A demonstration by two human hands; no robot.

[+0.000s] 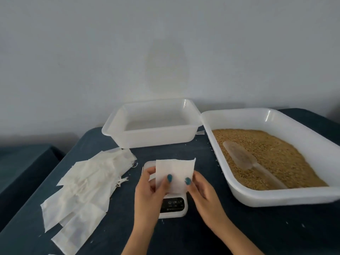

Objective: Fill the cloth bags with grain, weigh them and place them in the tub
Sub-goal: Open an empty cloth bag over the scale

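Here, cloth bag [174, 173] over scale [173, 206], left grip [149, 192] and right grip [204, 194] pinching its sides

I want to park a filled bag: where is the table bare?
Bare table lies near-right, between the grain tray and the right hand. A narrower strip runs between the empty tub and the scale. Crowded: the left, under the pile of cloth bags; the middle, where the left hand and right hand pinch a cloth bag over the scale.

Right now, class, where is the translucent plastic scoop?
Head view, right side: the translucent plastic scoop lies on brown grain inside the wide white plastic tray.
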